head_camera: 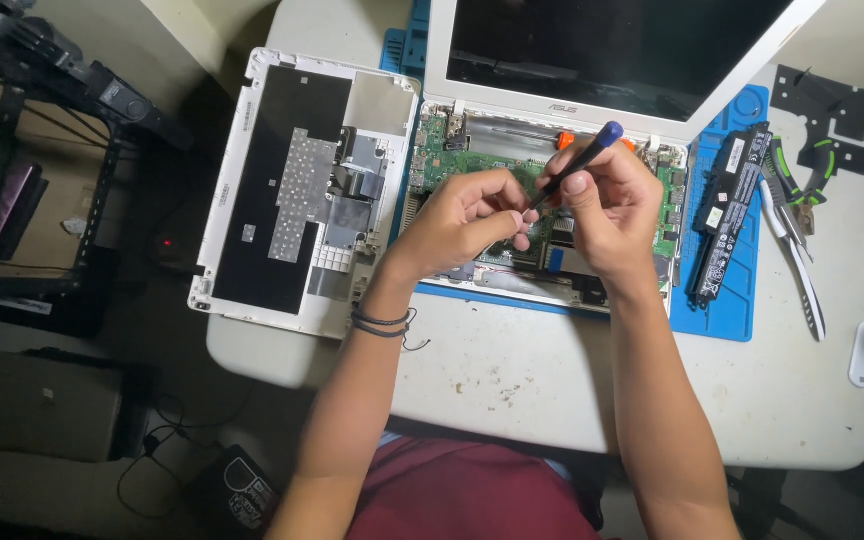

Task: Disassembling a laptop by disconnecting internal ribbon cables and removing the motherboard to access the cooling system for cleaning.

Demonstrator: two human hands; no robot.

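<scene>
The white laptop (552,200) lies open on a blue work mat (722,300) on the white table (552,380), its screen tilted back and its base stripped to the green circuit board (442,150). Much of the opening-up looks done: the keyboard cover (302,190) has been lifted off and lies face down just left of the base, and a long black battery pack (730,215) rests on the mat to the right, apart from the machine. Beside it lie green-handled pliers (797,175), white tweezers (802,260) and a black plastic bracket (837,115). The right hand (607,205) is closed around a black screwdriver (574,165) with a blue cap, holding it at a slant with the tip pointing down toward the middle of the board. The left hand (467,215) is curled close against it, fingertips pinched near the tool's tip; whether they hold a screw or only steady the shaft cannot be told. Judging by this, work inside the base is mid-way, with the board still seated in the shell and nothing yet refitted
</scene>
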